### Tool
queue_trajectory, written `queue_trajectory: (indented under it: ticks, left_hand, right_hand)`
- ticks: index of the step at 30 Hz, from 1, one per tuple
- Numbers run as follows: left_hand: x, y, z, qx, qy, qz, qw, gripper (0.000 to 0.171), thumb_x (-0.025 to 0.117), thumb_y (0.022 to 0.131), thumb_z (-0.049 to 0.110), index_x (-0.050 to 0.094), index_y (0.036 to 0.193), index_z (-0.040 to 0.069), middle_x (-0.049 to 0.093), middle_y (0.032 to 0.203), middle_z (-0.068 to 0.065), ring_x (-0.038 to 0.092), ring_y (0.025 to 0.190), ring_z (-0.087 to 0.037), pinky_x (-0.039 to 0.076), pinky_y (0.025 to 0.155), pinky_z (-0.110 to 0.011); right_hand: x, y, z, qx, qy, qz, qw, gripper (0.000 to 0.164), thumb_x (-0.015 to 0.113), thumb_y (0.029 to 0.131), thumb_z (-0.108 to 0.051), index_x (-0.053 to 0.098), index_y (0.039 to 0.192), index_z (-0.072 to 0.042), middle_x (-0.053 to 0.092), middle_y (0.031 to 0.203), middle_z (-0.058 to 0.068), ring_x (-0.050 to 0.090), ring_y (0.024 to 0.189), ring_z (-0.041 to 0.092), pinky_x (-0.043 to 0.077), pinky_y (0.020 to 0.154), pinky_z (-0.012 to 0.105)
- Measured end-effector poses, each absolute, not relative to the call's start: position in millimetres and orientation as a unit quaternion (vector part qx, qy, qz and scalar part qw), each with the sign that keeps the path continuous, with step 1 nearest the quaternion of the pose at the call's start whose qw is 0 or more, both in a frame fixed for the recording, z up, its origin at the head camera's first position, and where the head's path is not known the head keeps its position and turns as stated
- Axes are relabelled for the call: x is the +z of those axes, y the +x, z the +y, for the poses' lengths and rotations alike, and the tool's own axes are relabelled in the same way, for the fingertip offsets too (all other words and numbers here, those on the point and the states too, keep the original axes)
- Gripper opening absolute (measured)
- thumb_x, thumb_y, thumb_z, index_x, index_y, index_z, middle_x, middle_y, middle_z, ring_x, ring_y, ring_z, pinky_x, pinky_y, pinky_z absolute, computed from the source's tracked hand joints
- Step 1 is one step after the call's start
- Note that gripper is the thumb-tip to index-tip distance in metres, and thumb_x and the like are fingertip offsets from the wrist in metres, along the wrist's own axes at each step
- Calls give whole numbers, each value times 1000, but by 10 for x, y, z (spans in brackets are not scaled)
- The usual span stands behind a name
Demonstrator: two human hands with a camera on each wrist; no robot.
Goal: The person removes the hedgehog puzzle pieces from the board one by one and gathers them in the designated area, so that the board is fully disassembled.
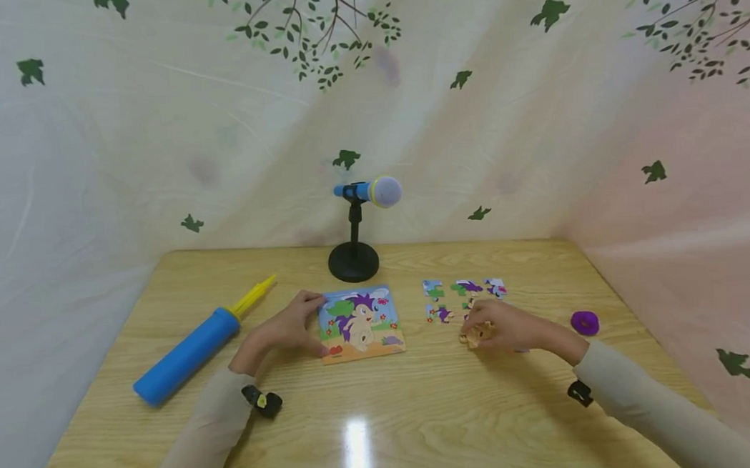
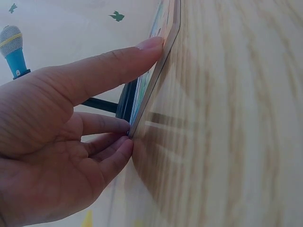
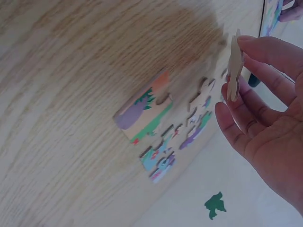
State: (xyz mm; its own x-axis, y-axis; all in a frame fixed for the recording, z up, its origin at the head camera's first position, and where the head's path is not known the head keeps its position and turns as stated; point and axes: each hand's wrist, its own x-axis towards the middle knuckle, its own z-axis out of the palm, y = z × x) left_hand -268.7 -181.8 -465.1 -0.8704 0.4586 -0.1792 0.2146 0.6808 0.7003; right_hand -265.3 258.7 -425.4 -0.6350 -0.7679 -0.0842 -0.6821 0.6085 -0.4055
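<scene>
A square puzzle board (image 1: 360,324) with a purple-spined hedgehog picture sits on the wooden table. My left hand (image 1: 292,328) holds it along its left side, the thumb near its front corner and the fingers farther back. Seen by the left wrist camera, the fingertips (image 2: 124,150) touch the board's edge. My right hand (image 1: 508,326) pinches a wooden jigsaw piece (image 3: 235,68) above the table, thumb on one side and fingers on the other; its bare wood side shows. Loose printed jigsaw pieces (image 1: 442,314) lie around and partly under that hand.
A blue toy microphone (image 1: 366,191) on a black stand (image 1: 354,262) stands behind the board. On the left lies a blue hand pump (image 1: 189,356) with a yellow nozzle. A small purple object (image 1: 584,323) rests at the right. A printed curtain (image 1: 267,162) hangs behind the table.
</scene>
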Motion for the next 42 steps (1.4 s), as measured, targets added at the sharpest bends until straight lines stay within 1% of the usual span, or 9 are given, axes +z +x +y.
queue_trajectory:
  ticks: [3,6,10,14,17,25,42]
  left_hand:
    - [-4651,-2681,-1815,352,187,901,173,101,89,78,27,33,158,1,26,157,-23,30,144,-44,28,122,-62]
    - [-4652,-2677,-1810,351,188,901,171,101,89,78,27,33,158,0,26,156,-23,31,143,-44,28,121,-63]
    - [-4652,-2668,-1810,356,188,900,170,102,90,77,26,33,157,0,26,156,-24,30,143,-45,28,121,-63]
    - [-4654,-2657,-1818,358,188,899,170,102,90,77,27,33,158,0,27,156,-24,30,144,-44,28,122,-62]
    - [-4671,-2657,-1818,357,188,899,170,101,90,78,28,33,158,1,27,157,-23,30,144,-44,29,121,-63]
    - [-4684,-2642,-1808,355,185,901,168,101,90,78,28,34,157,1,27,157,-24,30,145,-45,29,121,-63]
    - [-4658,-2598,-1800,358,184,900,167,101,89,78,27,33,158,1,27,157,-24,29,145,-45,28,122,-63]
  right_hand:
    - [-4285,-2643,2624,-176,-396,891,134,26,77,87,-4,76,112,-5,67,106,8,61,96,22,56,79,35]
    - [-4310,-2634,2649,-183,-385,893,142,26,76,87,-3,76,113,-5,67,108,9,62,99,24,58,81,36]
    - [-4334,-2617,2665,-196,-379,893,146,26,75,87,-1,75,113,-4,66,109,10,62,99,25,59,81,37]
    - [-4363,-2607,2673,-199,-374,895,141,26,75,86,0,76,112,-5,66,109,9,61,98,22,57,80,35]
    - [-4382,-2603,2678,-196,-375,896,136,27,75,85,0,76,112,-6,66,109,8,61,98,21,56,80,35]
    - [-4451,-2611,2711,-196,-371,898,133,29,74,86,1,75,114,-8,66,109,6,61,97,18,57,80,34]
    - [-4457,-2609,2716,-197,-386,894,116,31,74,84,4,75,112,-8,67,106,5,60,95,19,56,77,33]
